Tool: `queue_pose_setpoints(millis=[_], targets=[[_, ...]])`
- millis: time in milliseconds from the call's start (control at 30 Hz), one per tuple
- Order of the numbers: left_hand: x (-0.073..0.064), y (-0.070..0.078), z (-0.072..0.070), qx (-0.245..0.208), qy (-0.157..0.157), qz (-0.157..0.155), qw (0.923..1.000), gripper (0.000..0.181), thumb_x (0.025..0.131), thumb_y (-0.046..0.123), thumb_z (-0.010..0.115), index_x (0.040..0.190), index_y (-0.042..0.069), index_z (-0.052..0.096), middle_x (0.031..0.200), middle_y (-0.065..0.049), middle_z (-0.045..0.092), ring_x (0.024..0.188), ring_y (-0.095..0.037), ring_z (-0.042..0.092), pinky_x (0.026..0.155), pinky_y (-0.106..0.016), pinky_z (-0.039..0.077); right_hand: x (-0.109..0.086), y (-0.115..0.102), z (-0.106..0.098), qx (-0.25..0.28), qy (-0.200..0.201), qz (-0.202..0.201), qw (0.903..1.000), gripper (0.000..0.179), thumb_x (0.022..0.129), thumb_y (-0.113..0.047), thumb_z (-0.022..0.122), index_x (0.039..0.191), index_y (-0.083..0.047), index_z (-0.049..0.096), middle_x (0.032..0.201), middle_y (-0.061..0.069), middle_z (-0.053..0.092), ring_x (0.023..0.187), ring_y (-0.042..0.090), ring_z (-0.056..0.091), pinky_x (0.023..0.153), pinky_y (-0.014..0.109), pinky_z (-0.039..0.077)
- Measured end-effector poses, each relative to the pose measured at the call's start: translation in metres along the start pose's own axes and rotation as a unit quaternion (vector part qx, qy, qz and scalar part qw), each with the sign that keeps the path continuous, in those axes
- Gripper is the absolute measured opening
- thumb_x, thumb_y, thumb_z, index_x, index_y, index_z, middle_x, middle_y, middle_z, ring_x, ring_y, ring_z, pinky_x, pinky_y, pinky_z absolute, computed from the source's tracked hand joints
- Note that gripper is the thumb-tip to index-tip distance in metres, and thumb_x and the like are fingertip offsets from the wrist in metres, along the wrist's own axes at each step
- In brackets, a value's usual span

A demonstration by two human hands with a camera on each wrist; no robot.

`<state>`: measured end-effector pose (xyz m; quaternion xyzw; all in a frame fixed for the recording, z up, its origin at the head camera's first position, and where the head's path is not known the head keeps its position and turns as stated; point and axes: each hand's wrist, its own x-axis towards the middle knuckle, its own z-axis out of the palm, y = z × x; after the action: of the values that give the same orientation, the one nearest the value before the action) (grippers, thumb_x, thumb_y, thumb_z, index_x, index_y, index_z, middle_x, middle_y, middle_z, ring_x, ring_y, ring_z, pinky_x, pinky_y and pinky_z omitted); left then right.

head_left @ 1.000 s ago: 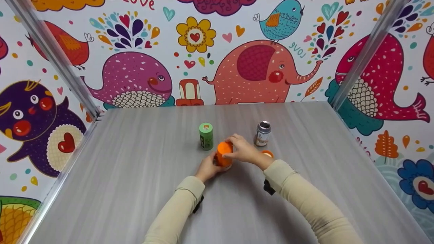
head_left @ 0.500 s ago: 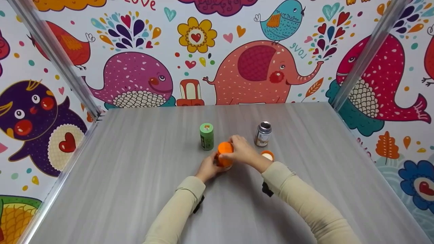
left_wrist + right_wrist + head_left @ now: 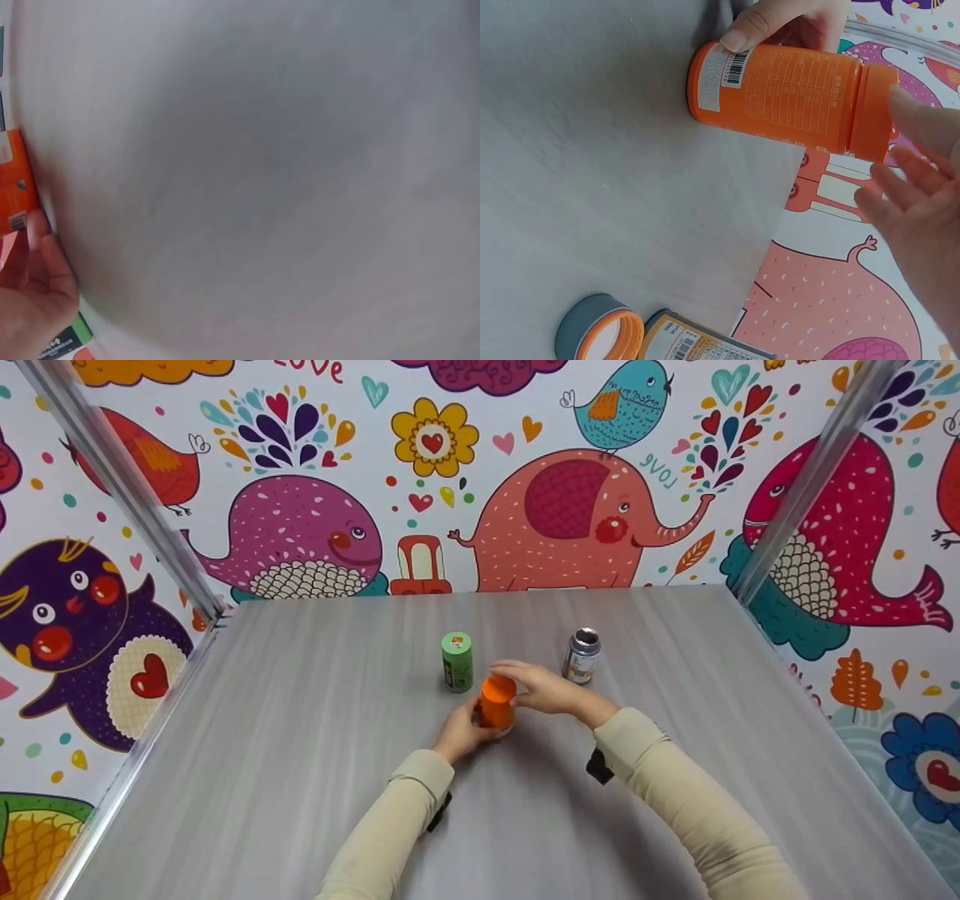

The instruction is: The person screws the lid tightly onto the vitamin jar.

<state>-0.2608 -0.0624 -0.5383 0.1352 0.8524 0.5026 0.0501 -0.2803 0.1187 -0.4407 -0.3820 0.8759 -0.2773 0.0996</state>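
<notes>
An orange bottle (image 3: 497,709) with an orange screw lid (image 3: 871,112) stands upright on the table. My left hand (image 3: 465,733) grips it low down, its thumb over the label near the base in the right wrist view. My right hand (image 3: 546,690) is at the lid; its thumb touches the lid's edge while the other fingers spread loosely, apart from it. Just behind is a green canister (image 3: 457,662). An uncapped grey bottle (image 3: 582,658) with torn foil at its mouth stands to the right. Its likely cap, grey with an orange inside (image 3: 592,334), lies beside it, hidden from the head view.
The grey wood-grain table (image 3: 315,697) runs back to a wall printed with cartoon animals (image 3: 555,532). Metal posts (image 3: 795,502) rise at the back corners. In the left wrist view, mostly bare tabletop shows.
My right hand has loosened from the lid, its fingers straightening and shifting slightly right. The right forearm now covers the loose cap. My left hand and the orange bottle stay put.
</notes>
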Motion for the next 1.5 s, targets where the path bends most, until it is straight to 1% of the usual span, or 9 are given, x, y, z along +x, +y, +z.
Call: queue_pose_setpoints(millis=[133, 267, 500, 633, 833, 967, 1133, 1267, 1500], targets=[[0.000, -0.001, 0.001, 0.002, 0.000, -0.004, 1.0000, 0.062, 0.072, 0.013, 0.077, 0.125, -0.002, 0.048, 0.118, -0.019, 0.057, 0.110, -0.031, 0.053, 0.098, -0.044, 0.038, 0.001, 0.001, 0.000, 0.006, -0.006, -0.013, 0.9999, 0.051, 0.084, 0.011, 0.053, 0.133, 0.005, 0.042, 0.139, 0.021, 0.040, 0.126, 0.034, 0.039, 0.103, 0.045, 0.033], [0.000, 0.000, 0.000, -0.004, -0.004, -0.012, 0.9999, 0.060, 0.072, 0.011, 0.076, 0.124, -0.002, 0.048, 0.117, -0.018, 0.057, 0.109, -0.031, 0.054, 0.097, -0.043, 0.039, 0.002, 0.001, 0.001, -0.006, -0.008, -0.021, 0.9997, 0.046, 0.084, 0.012, 0.051, 0.129, 0.007, 0.045, 0.136, 0.022, 0.043, 0.125, 0.035, 0.041, 0.102, 0.045, 0.034], [-0.001, 0.002, -0.001, -0.003, -0.009, -0.017, 0.9998, 0.059, 0.073, 0.010, 0.076, 0.123, -0.002, 0.048, 0.115, -0.017, 0.058, 0.107, -0.030, 0.054, 0.096, -0.042, 0.040, 0.003, 0.001, 0.002, -0.025, 0.006, -0.033, 0.9991, 0.042, 0.084, 0.011, 0.053, 0.125, 0.009, 0.049, 0.131, 0.022, 0.047, 0.121, 0.036, 0.044, 0.101, 0.045, 0.036], [-0.001, 0.002, -0.001, -0.004, -0.004, -0.015, 0.9999, 0.059, 0.072, 0.011, 0.076, 0.122, -0.003, 0.048, 0.115, -0.018, 0.058, 0.107, -0.031, 0.054, 0.096, -0.043, 0.040, 0.003, 0.000, 0.003, -0.024, 0.013, -0.034, 0.9991, 0.039, 0.085, 0.005, 0.056, 0.124, 0.009, 0.049, 0.128, 0.023, 0.048, 0.119, 0.036, 0.045, 0.101, 0.045, 0.036], [-0.002, 0.002, -0.001, 0.005, 0.000, -0.010, 0.9999, 0.060, 0.072, 0.013, 0.077, 0.122, -0.003, 0.048, 0.114, -0.018, 0.058, 0.107, -0.030, 0.054, 0.095, -0.042, 0.040, 0.003, 0.000, 0.006, -0.024, 0.022, -0.001, 0.9995, 0.043, 0.088, -0.011, 0.060, 0.126, 0.005, 0.049, 0.127, 0.020, 0.046, 0.116, 0.033, 0.046, 0.099, 0.044, 0.038], [-0.002, 0.002, 0.000, 0.004, -0.001, -0.009, 1.0000, 0.061, 0.072, 0.013, 0.077, 0.123, -0.003, 0.048, 0.115, -0.018, 0.058, 0.107, -0.031, 0.054, 0.095, -0.042, 0.041, 0.004, 0.001, 0.007, -0.033, 0.030, 0.017, 0.9988, 0.047, 0.087, -0.018, 0.061, 0.127, 0.004, 0.049, 0.125, 0.020, 0.046, 0.112, 0.031, 0.047, 0.096, 0.042, 0.041], [-0.001, 0.002, -0.001, -0.001, 0.001, -0.006, 1.0000, 0.062, 0.072, 0.013, 0.077, 0.124, -0.003, 0.047, 0.116, -0.019, 0.058, 0.108, -0.031, 0.054, 0.096, -0.042, 0.040, 0.004, 0.001, 0.009, -0.041, 0.042, 0.027, 0.9979, 0.048, 0.087, -0.020, 0.062, 0.126, 0.004, 0.050, 0.119, 0.019, 0.047, 0.107, 0.029, 0.049, 0.093, 0.040, 0.043], [-0.001, 0.004, -0.002, 0.000, -0.001, -0.017, 0.9998, 0.060, 0.074, 0.016, 0.076, 0.124, -0.001, 0.047, 0.118, -0.017, 0.058, 0.109, -0.029, 0.054, 0.097, -0.041, 0.040, 0.005, 0.000, 0.012, -0.068, 0.054, 0.026, 0.9959, 0.047, 0.086, -0.020, 0.063, 0.124, 0.005, 0.052, 0.114, 0.017, 0.048, 0.102, 0.027, 0.050, 0.090, 0.038, 0.044], [-0.002, 0.006, -0.002, 0.010, -0.013, -0.030, 0.9994, 0.059, 0.075, 0.017, 0.075, 0.124, 0.001, 0.047, 0.119, -0.016, 0.057, 0.110, -0.028, 0.053, 0.098, -0.041, 0.039, 0.007, -0.003, 0.017, -0.067, 0.069, 0.071, 0.9928, 0.047, 0.080, -0.019, 0.063, 0.120, 0.003, 0.055, 0.111, 0.014, 0.048, 0.097, 0.025, 0.047, 0.085, 0.036, 0.044]])
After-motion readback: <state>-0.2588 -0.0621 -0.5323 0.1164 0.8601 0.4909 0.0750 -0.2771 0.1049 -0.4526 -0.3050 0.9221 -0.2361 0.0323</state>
